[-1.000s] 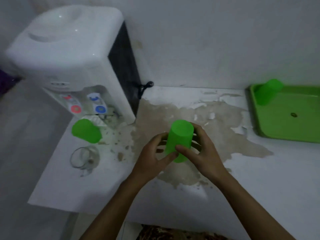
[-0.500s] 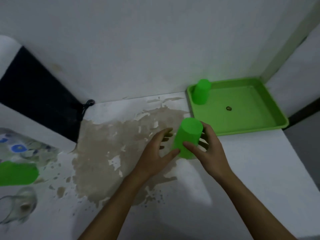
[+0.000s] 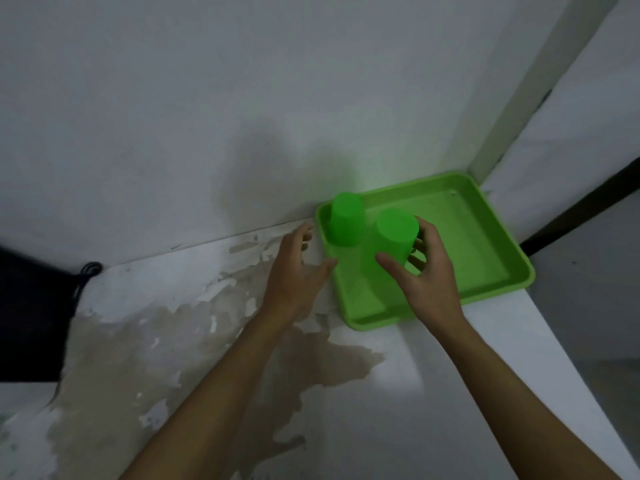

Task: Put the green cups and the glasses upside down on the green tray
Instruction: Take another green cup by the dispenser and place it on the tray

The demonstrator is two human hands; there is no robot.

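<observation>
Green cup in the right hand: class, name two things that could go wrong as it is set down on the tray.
1. The held cup is close beside the cup already standing inverted on the tray; it might knock that one.
2. Only the right hand grips it; the left hand is open and off it, so the cup might slip or land tilted.

A tray (image 3: 485, 258) sits on a table (image 3: 398, 410), pushed into the far right corner where two walls meet. One cup (image 3: 345, 220) stands upside down in the tray's far left corner. A second cup (image 3: 389, 251), also bottom-up, is just beside and in front of it, over the tray's left half, with the right hand (image 3: 427, 271) around it from the right. The left hand (image 3: 294, 271) hangs over the table at the tray's left rim. A cord (image 3: 85, 275) lies by the back wall, far left.
</observation>
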